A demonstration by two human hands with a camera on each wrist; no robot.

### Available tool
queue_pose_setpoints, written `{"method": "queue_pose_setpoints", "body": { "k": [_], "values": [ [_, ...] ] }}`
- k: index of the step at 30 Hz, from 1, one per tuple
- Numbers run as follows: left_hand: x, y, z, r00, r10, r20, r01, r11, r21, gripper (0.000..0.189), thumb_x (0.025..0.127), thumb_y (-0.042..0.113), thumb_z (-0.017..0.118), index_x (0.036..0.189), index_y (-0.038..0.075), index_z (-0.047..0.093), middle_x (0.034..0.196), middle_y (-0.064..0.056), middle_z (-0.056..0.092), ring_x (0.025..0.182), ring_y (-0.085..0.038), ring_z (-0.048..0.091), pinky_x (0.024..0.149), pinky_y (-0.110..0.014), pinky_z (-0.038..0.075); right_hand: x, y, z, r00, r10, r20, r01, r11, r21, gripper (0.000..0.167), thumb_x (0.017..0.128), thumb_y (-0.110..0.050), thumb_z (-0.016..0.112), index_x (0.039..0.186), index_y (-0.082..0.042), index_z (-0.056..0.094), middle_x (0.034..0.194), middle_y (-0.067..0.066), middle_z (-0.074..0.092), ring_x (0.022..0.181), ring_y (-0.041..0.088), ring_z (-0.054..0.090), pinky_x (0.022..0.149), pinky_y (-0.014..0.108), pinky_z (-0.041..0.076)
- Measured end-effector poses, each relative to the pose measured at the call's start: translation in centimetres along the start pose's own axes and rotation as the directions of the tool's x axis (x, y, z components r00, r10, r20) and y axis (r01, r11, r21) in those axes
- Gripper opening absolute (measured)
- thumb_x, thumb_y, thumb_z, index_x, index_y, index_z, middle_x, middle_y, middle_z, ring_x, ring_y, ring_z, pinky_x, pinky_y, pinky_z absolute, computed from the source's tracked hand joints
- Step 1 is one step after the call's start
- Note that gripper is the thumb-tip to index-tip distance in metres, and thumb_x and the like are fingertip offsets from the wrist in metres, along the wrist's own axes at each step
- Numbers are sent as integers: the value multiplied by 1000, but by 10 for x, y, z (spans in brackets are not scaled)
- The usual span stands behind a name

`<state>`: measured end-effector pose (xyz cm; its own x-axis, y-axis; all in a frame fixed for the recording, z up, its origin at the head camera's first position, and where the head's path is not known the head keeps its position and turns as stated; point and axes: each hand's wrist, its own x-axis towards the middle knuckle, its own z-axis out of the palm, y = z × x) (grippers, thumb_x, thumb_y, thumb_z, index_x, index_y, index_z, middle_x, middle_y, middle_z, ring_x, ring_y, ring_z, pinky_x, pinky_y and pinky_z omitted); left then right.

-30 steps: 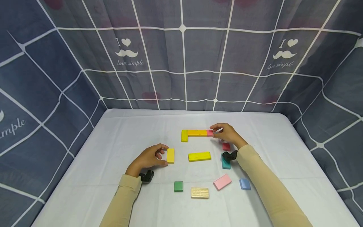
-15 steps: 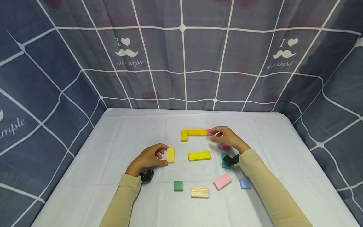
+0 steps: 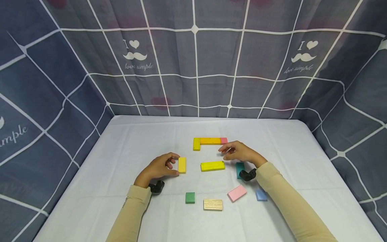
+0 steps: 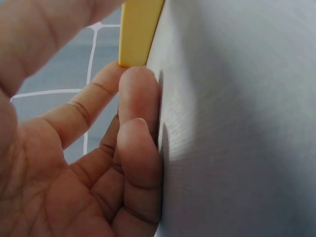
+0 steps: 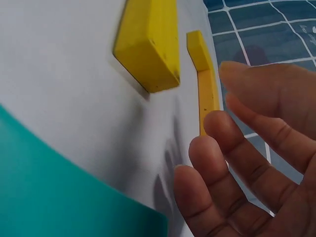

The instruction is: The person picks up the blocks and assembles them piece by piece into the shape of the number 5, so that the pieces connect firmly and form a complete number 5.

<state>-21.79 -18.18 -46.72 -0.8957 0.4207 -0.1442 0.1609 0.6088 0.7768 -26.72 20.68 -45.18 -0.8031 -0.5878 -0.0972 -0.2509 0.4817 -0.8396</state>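
Observation:
My left hand [image 3: 160,166] pinches a light-yellow block [image 3: 181,165] by its two ends between thumb and index finger, on the left of the table. In the left wrist view this yellow block [image 4: 140,34] stands at the fingertips. My right hand [image 3: 240,151] holds nothing, its fingers loosely bent just beyond the right end of a long yellow block [image 3: 212,166]. Farther back lies a row: an upright yellow block [image 3: 196,144], an orange-yellow block [image 3: 210,141] and a small pink block [image 3: 223,140]. In the right wrist view the yellow block [image 5: 148,44] sits left of the fingers.
A teal block [image 3: 240,169] lies partly behind the right wrist camera. Nearer are a green block [image 3: 190,198], a beige striped block [image 3: 213,204], a pink block [image 3: 237,193] and a blue block [image 3: 261,195]. A checked curtain [image 3: 169,90] surrounds the white-covered table [image 3: 139,131].
My right hand has left the small pink block at the row's end and come nearer, toward the long yellow block. It now covers the red block. The left hand has stayed still.

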Motion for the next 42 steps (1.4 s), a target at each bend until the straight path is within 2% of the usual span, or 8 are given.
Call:
{"method": "queue_pose_setpoints", "body": {
  "k": [7, 13, 25, 35, 42],
  "values": [
    [-1, 1, 0, 1000, -8, -3, 8, 1000, -11, 59, 85, 9, 93, 136, 1, 65, 110, -7, 61, 91, -19, 57, 83, -34, 49, -1, 0, 5, 997, -20, 79, 21, 1000, -13, 30, 93, 2, 79, 122, 10, 73, 116, 19, 75, 95, 19, 67, 91, 27, 56],
    [-1, 0, 0, 1000, -7, -4, 7, 1000, -12, 62, 84, 10, 94, 137, 1, 64, 110, -7, 61, 92, -19, 57, 83, -34, 49, -3, -2, 9, 992, 27, 121, -24, 999, -22, 25, 92, 1, 81, 117, 5, 75, 107, 6, 75, 92, 17, 63, 87, 22, 54],
    [0, -1, 0, 1000, -3, -9, 3, 1000, -4, 60, 84, 12, 94, 135, 2, 64, 112, -8, 62, 93, -18, 59, 86, -36, 50, -5, -3, 11, 993, 42, 108, -29, 992, -119, 27, 87, -4, 89, 111, 0, 77, 98, 0, 72, 89, 15, 60, 84, 25, 53],
    [1, 2, 1, 998, -56, -29, 57, 998, 23, 60, 85, 14, 94, 137, 5, 65, 112, -6, 64, 94, -18, 60, 86, -35, 51, -1, -6, 16, 995, 50, 85, -35, 984, -176, 23, 87, -6, 90, 106, -4, 78, 93, -3, 70, 86, 14, 59, 81, 25, 52],
    [5, 8, 3, 997, -63, -38, 66, 996, 59, 61, 84, 14, 95, 137, 5, 66, 110, -6, 64, 89, -18, 57, 82, -34, 50, -3, -12, 16, 995, 71, 76, -54, 978, -201, 22, 87, -4, 88, 106, -3, 77, 91, -2, 69, 85, 15, 58, 81, 26, 51]
  ]
}}
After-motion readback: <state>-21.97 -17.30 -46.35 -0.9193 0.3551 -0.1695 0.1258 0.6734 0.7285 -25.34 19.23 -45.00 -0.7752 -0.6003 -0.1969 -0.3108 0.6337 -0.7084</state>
